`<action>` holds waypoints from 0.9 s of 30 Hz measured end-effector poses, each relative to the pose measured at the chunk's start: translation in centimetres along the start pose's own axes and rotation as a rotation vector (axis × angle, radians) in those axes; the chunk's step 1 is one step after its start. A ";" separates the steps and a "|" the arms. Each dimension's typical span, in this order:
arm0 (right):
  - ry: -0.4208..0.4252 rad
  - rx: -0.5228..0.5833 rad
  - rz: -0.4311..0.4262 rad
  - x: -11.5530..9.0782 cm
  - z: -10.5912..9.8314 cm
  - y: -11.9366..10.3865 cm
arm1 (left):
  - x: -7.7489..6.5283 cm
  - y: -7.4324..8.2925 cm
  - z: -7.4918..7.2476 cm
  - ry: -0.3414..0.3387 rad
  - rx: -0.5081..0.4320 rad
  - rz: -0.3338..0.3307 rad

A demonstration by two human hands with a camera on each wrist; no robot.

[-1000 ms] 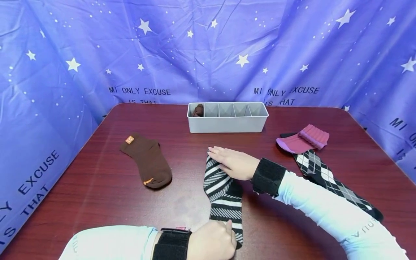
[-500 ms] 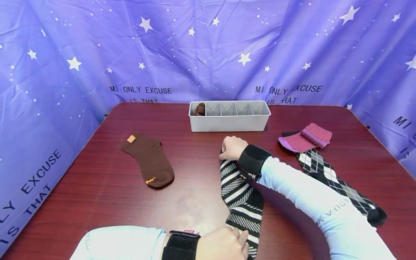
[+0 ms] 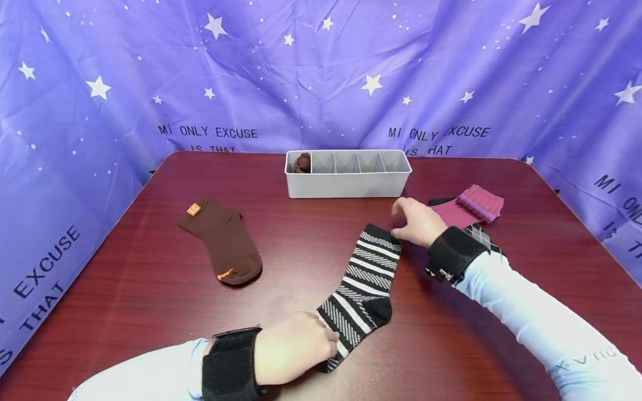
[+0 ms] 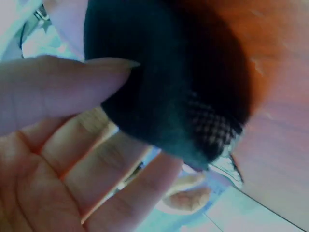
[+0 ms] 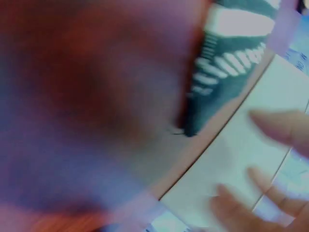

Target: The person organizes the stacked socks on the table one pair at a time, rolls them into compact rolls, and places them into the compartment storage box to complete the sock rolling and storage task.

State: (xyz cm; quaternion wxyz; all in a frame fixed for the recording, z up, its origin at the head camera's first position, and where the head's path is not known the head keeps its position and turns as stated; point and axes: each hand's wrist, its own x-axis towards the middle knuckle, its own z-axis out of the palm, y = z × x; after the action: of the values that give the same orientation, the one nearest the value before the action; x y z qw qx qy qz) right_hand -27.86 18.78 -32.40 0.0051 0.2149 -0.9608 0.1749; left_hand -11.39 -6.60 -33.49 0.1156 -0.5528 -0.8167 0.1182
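A black sock with white and grey stripes (image 3: 368, 267) slants across the middle of the table, its cuff pointing away. My left hand (image 3: 296, 345) pinches its near toe end. In the left wrist view, the thumb lies on the dark toe fabric (image 4: 145, 111) with the other fingers behind it. Just right of the cuff is my right hand (image 3: 418, 223), fingers loosely bent and holding nothing. The right wrist view, blurred, has those fingers (image 5: 277, 128) spread apart from the striped cuff (image 5: 231, 67).
A brown sock (image 3: 220, 239) lies at the left. At the back stands a grey divided box (image 3: 348, 185) with a brown bundle (image 3: 302, 164) in its leftmost compartment. To the right, a pink sock (image 3: 481, 203) overlaps an argyle sock (image 3: 481, 236), partly hidden by the right arm.
The right hand first lay flat on the sock, then gripped its far end, and has now let go and moved right. The sock has swung, its far end going right, its toe left with the left hand.
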 end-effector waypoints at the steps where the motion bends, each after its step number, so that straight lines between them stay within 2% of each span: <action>1: 0.006 -0.024 -0.070 -0.4 0.4 0.1 | -0.1 -0.2 0.0 0.005 -0.034 0.014; 4: -0.018 -0.045 -0.327 -1.5 1.3 -0.1 | -0.4 -0.5 0.1 0.030 -0.130 0.036; 6: -0.097 -0.055 -0.415 -2.3 1.6 -0.4 | -0.4 -0.5 0.1 0.041 -0.162 0.015; 7: -0.151 -0.058 -0.431 -2.7 1.7 -0.5 | -0.4 -0.6 0.2 0.035 -0.163 -0.016; 9: -0.252 -0.073 -0.409 -3.3 1.6 -0.6 | -0.3 -1.0 0.3 0.003 -0.175 -0.107; 12: -0.332 -0.108 -0.332 -4.0 1.0 -0.8 | 0.1 -2.5 0.5 -0.152 -0.182 -0.286; 16: -0.279 -0.197 -0.314 -5.3 0.0 -1.9 | 1.5 -6.0 1.3 -0.349 -0.241 -0.530; 19: -0.220 -0.271 -0.352 -7.0 0.2 -3.5 | 2.7 -8.6 2.3 -0.390 -0.304 -0.647; 23: -0.152 -0.318 -0.424 -9.5 1.3 -6.0 | 4.4 -11.0 3.4 -0.437 -0.347 -0.697; 27: -0.101 -0.330 -0.496 -11.3 2.2 -8.0 | 6.3 -12.4 4.0 -0.488 -0.351 -0.706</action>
State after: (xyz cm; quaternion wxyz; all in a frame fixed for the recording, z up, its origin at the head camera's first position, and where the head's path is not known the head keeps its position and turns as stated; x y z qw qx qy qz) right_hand -14.13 15.87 -32.78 0.0346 0.4478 -0.8935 -0.0011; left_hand -25.78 -5.42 -32.89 -0.1422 -0.2080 -0.9660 0.0585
